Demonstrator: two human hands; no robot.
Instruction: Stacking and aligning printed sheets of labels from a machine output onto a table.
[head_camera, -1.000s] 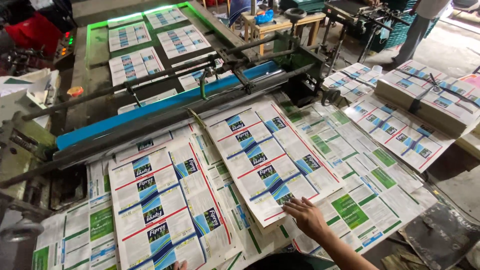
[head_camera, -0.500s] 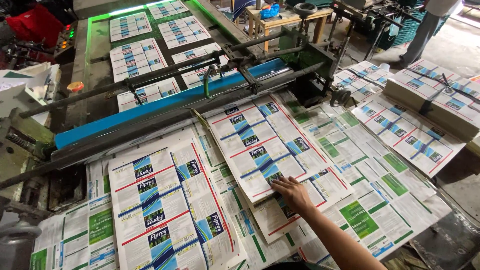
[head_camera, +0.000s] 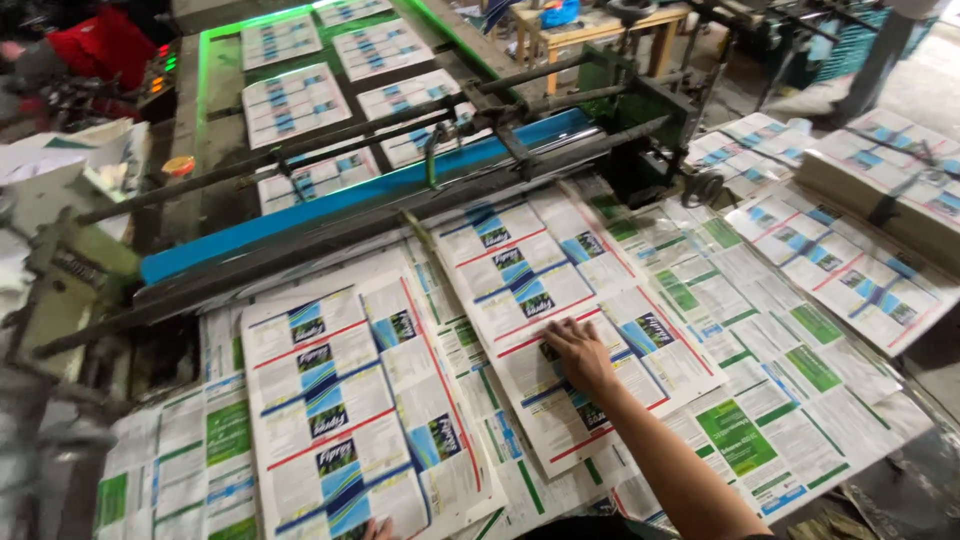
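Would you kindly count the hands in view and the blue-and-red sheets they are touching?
Hands: 2, right hand, left hand
Blue-and-red sheets: 2, right sheet, left sheet
Total: 4

Work table (head_camera: 900, 470) at the press's delivery end, green-printed sheets (head_camera: 760, 400) spread flat on it, blue-and-red label sheets (head_camera: 350, 400) overlapping them toward nine o'clock, table edge probably dark

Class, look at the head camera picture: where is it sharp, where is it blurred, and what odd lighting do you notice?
Head view: the right hand and the printed sheet under it are fairly sharp; the machine frame at lower left smears with blur; green light rims the conveyor bed at the top; the far background is dim.
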